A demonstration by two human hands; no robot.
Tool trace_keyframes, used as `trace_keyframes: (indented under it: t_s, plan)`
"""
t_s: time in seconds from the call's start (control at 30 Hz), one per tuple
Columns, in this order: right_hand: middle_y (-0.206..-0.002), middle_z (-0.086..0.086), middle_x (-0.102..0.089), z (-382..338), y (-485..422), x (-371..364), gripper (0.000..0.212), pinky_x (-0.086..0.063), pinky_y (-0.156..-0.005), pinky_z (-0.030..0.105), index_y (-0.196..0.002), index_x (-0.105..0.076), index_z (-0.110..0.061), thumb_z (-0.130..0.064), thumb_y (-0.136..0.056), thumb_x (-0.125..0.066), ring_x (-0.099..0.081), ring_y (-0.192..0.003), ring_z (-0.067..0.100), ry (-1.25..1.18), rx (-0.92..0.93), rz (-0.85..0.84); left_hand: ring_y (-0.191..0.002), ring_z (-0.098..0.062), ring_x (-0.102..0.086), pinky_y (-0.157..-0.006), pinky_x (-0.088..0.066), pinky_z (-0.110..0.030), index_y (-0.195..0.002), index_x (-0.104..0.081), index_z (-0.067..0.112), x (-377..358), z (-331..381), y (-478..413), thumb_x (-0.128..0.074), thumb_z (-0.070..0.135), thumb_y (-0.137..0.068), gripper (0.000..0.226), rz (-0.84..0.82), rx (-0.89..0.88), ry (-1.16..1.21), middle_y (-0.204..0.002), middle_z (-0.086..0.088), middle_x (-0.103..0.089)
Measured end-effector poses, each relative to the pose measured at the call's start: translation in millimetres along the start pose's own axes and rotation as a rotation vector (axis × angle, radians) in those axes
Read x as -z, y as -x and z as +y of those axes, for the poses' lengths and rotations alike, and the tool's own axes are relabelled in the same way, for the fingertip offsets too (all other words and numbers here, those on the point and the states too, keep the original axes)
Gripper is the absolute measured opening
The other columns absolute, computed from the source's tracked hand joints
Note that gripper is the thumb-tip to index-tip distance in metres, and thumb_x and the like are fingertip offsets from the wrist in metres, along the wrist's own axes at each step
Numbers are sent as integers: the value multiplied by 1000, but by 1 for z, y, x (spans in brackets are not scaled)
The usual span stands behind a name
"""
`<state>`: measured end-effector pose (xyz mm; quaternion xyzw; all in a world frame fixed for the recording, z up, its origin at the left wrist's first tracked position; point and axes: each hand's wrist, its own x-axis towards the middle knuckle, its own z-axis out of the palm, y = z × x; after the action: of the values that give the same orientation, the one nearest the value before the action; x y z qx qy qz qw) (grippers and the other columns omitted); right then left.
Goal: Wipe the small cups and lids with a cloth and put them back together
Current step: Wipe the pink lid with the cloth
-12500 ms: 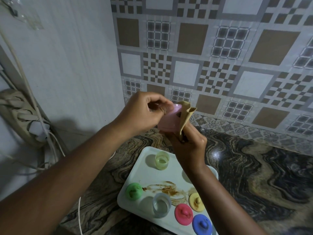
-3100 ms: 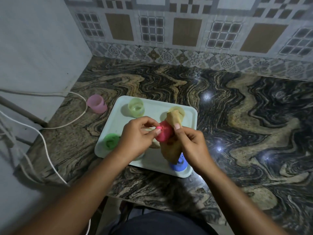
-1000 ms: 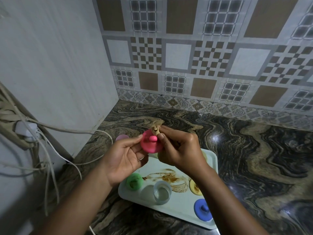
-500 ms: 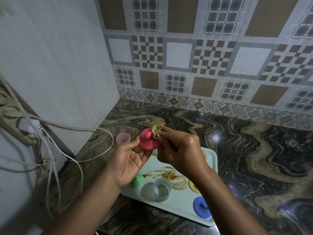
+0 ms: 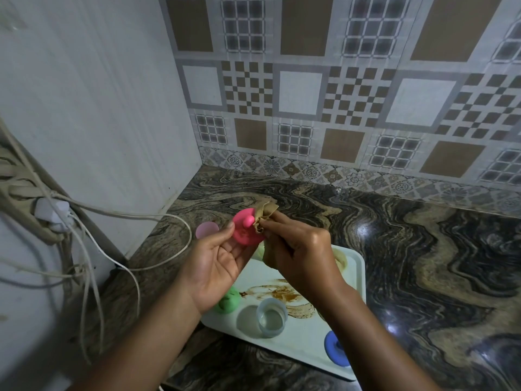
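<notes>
In the lower centre of the frame we see the white tray, stained brown; above it our left hand holds the pink lid at its edge; our right hand pinches the tan cloth against its knob, perhaps rubbing; the pink cup stands left of the lid.

A polished, glossy stone worktop with swirling dark and tan veins is seen, lamp glints being mirrored in it. The wall tiles appear glazed and smooth, while the side wall looks matt and faintly ribbed. The tray is of smooth pale plastic, smeared with a brown stain. The pink lid is of smooth, opaque plastic; the cloth pressed to it is soft, creased tan fabric. The clear cup looks translucent plastic.
</notes>
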<state>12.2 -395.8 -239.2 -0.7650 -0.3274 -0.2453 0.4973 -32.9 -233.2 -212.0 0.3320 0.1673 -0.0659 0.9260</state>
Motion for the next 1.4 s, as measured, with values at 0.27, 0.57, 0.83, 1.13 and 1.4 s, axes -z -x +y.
trace_keyframes:
  t_s: [0.27, 0.57, 0.83, 1.13, 1.4]
  plan:
    - [-114, 14, -75, 5, -14, 1, 23, -53, -69, 10, -103, -78, 2, 14, -87, -66, -64, -80, -9, 49, 6, 15, -107, -27, -70, -91, -56, -37, -118, -66, 4, -2, 12, -2, -46, 21, -100, 32, 32, 40, -165, -115, -22, -70]
    - [-116, 10, -74, 9, -10, 3, 24, -45, -76, 1, -104, -78, 1, 15, -86, -69, -60, -85, -7, 89, -6, 6, -112, -29, -67, -96, -53, -40, -122, -60, -3, 2, 11, -7, -54, 12, -90, 36, 12, 29, -88, -120, -22, -68]
    - [-110, 13, -76, 9, -22, 5, 23, -56, -68, 17, -104, -78, 2, 14, -87, -68, -64, -78, -11, 57, 10, 9, -87, -18, -75, -72, -61, -28, -92, -60, 5, 0, 10, -14, -58, 5, -80, 12, 79, -53, -57, -98, -14, -74]
    - [-101, 18, -76, 6, -15, 4, 24, -57, -66, 21, -101, -77, 3, 18, -86, -67, -70, -80, 9, 43, 25, -10, -103, -26, -71, -85, -59, -34, -119, -64, -2, -1, 19, -9, -54, 17, -91, 35, 22, 11, -57, -116, -22, -70]
    - [-98, 19, -75, 7, -28, 9, 21, -53, -64, 23, -95, -77, 4, 19, -86, -64, -65, -72, 5, 66, 30, -53, -114, -32, -66, -92, -56, -40, -127, -59, -5, -5, 24, -6, -54, 16, -91, 41, -23, 71, -162, -122, -25, -66]
